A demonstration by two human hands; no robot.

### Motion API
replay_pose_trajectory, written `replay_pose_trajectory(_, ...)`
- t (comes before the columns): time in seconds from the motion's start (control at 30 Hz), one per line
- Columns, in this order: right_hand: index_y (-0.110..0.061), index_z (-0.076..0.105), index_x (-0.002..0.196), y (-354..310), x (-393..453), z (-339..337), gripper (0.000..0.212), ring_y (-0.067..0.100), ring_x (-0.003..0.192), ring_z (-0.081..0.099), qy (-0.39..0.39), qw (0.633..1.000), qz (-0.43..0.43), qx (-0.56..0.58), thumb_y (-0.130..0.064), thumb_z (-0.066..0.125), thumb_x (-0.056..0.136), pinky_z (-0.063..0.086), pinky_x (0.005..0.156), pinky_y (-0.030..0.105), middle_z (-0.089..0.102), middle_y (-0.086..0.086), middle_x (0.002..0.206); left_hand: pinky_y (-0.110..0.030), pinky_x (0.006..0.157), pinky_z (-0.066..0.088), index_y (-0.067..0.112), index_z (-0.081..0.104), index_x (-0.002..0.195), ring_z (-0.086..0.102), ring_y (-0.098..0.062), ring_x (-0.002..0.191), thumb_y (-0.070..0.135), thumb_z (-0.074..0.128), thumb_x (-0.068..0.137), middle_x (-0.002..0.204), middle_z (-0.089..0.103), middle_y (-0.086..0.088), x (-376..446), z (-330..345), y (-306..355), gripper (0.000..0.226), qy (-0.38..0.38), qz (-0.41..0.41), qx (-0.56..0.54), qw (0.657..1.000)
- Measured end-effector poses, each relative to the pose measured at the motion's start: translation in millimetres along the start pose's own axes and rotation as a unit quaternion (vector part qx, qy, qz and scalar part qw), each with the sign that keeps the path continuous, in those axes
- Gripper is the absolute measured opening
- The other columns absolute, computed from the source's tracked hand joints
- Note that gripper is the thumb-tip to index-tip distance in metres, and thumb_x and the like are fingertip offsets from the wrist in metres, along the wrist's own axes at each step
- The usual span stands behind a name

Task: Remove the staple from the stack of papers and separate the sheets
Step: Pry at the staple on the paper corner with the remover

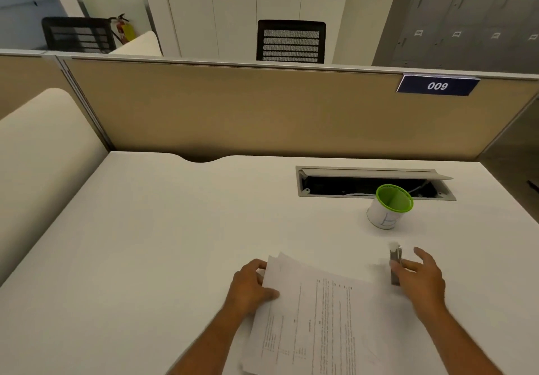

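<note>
A stack of printed white papers [318, 316] lies on the white desk near its front edge, its far left corner slightly lifted. My left hand [250, 284] grips that left edge, thumb on top of the sheets. To the right of the papers a small grey metal staple remover [396, 266] rests on the desk, blurred. My right hand [423, 278] is beside it with fingers spread and the thumb touching its side. The staple itself is too small to make out.
A white cup with a green rim [389, 208] stands behind the tool. Behind it is an open cable tray [370, 183] set in the desk [175, 229]. A tan partition [233, 106] closes off the far edge.
</note>
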State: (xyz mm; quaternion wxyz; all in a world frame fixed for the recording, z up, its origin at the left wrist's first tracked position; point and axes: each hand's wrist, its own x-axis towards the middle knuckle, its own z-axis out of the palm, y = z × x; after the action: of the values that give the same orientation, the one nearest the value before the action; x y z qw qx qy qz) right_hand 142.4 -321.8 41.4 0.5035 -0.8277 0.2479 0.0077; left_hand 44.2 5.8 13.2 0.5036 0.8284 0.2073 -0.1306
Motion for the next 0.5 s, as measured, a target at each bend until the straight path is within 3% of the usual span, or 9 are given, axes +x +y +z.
replay_pose_trajectory(0.07, -0.016, 0.033, 0.145, -8.5, -7.2, 3.3, 0.072, 0.038, 0.098, 0.065, -0.088, 0.961, 0.090, 0.245, 0.001, 0.069, 0.084, 0.053, 0.088, 0.051, 0.066, 0.023, 0.115, -0.017, 0.064, 0.053, 0.027, 0.055, 0.121, 0.069, -0.007, 0.076, 0.023, 0.091, 0.065, 0.084, 0.070, 0.006, -0.6, 5.6, -0.1, 0.067, -0.001, 0.011, -0.007, 1.000)
replay_pose_trajectory(0.13, -0.019, 0.041, 0.137, -13.7, -18.4, 9.6, 0.066, 0.038, 0.088, 0.068, -0.178, 0.910, 0.128, 0.353, 0.010, 0.064, 0.083, 0.056, 0.082, 0.050, 0.065, 0.021, 0.104, -0.013, 0.060, 0.048, 0.032, 0.048, 0.130, 0.066, -0.004, 0.072, 0.024, 0.091, 0.064, 0.080, 0.067, 0.009, 0.7, 12.0, 0.1, 0.079, 0.001, 0.028, -0.005, 1.000)
replay_pose_trajectory(0.23, -0.015, 0.054, 0.124, -14.4, -36.6, 24.7, 0.058, 0.037, 0.089, 0.067, -0.249, 0.893, 0.114, 0.356, 0.013, 0.066, 0.075, 0.057, 0.078, 0.047, 0.059, 0.018, 0.100, -0.013, 0.063, 0.047, 0.037, 0.037, 0.140, 0.064, -0.003, 0.074, 0.025, 0.089, 0.068, 0.081, 0.064, 0.012, 3.3, 21.3, 1.7, 0.089, -0.002, 0.051, 0.023, 0.998)
replay_pose_trajectory(0.33, -0.009, 0.061, 0.110, -9.8, -51.6, 42.0, 0.050, 0.036, 0.084, 0.069, -0.261, 0.909, 0.084, 0.313, 0.011, 0.074, 0.066, 0.062, 0.068, 0.041, 0.059, 0.022, 0.095, -0.020, 0.077, 0.052, 0.041, 0.030, 0.144, 0.064, -0.007, 0.083, 0.029, 0.086, 0.072, 0.088, 0.063, 0.014, 4.8, 29.5, 1.9, 0.092, -0.005, 0.061, 0.063, 0.996)
replay_pose_trajectory(0.4, -0.010, 0.062, 0.096, -4.5, -59.8, 52.4, 0.048, 0.033, 0.077, 0.071, -0.257, 0.928, 0.048, 0.265, 0.002, 0.084, 0.055, 0.062, 0.064, 0.037, 0.063, 0.021, 0.089, -0.029, 0.093, 0.051, 0.041, 0.030, 0.144, 0.060, -0.013, 0.103, 0.037, 0.084, 0.074, 0.109, 0.062, 0.010, 5.1, 34.3, 0.9, 0.089, 0.015, 0.067, 0.103, 0.992)
replay_pose_trajectory(0.5, -0.013, 0.062, 0.076, 4.9, -68.0, 66.6, 0.047, 0.027, 0.067, 0.065, -0.245, 0.954, -0.033, 0.168, -0.016, 0.094, 0.042, 0.058, 0.059, 0.035, 0.062, 0.014, 0.075, -0.037, 0.114, 0.029, 0.039, 0.032, 0.146, 0.037, -0.017, 0.135, 0.048, 0.078, 0.077, 0.146, 0.043, 0.010, 7.6, 38.3, -5.2, 0.083, 0.058, 0.113, 0.191, 0.973)
